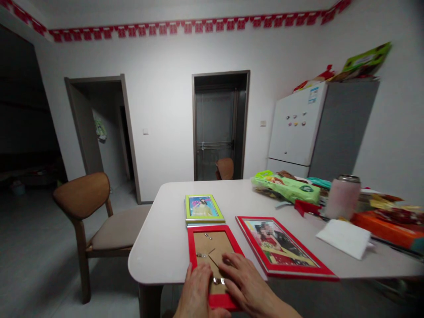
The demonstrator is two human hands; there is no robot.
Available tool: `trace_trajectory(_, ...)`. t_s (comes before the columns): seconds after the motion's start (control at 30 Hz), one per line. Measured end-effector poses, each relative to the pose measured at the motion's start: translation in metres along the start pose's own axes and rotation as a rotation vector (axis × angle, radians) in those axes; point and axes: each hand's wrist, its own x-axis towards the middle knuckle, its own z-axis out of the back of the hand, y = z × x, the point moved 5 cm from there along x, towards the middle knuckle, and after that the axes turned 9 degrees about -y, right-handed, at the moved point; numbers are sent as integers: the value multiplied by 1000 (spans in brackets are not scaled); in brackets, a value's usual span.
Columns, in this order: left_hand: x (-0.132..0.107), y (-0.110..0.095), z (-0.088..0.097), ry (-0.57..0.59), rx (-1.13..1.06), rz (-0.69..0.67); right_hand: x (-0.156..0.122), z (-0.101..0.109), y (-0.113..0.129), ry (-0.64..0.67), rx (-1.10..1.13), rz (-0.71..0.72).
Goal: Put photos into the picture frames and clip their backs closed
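Note:
A red picture frame lies face down at the table's near edge, its brown backing board and small metal clips showing. My left hand rests on its lower left part, fingers curled toward a metal clip. My right hand lies flat over the lower right of the backing, fingers stretched out toward the same clip. Neither hand lifts anything. Just right of it lies a larger red frame face up with a photo. Behind it is a green frame with a photo, stacked on other frames.
The white table carries a folded white cloth, a pink flask, green snack bags and an orange box at the right. A wooden chair stands left. A fridge and two doorways are behind.

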Motion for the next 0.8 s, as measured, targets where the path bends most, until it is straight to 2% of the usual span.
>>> trace_trajectory(0.13,-1,-1,-1,2,13,5,-7,6,23,89,45,155)
trace_trajectory(0.3,-3,-1,3,-61,-11,-42,-14,5,21,117,25,231)
trace_trajectory(0.4,-2,-1,4,-23,-31,-27,-18,1,18,114,10,228)
trace_trajectory(0.53,1,-1,4,45,-65,68,-17,2,20,131,16,219)
trace_trajectory(0.8,4,-2,9,45,-148,198,-13,18,25,144,149,195)
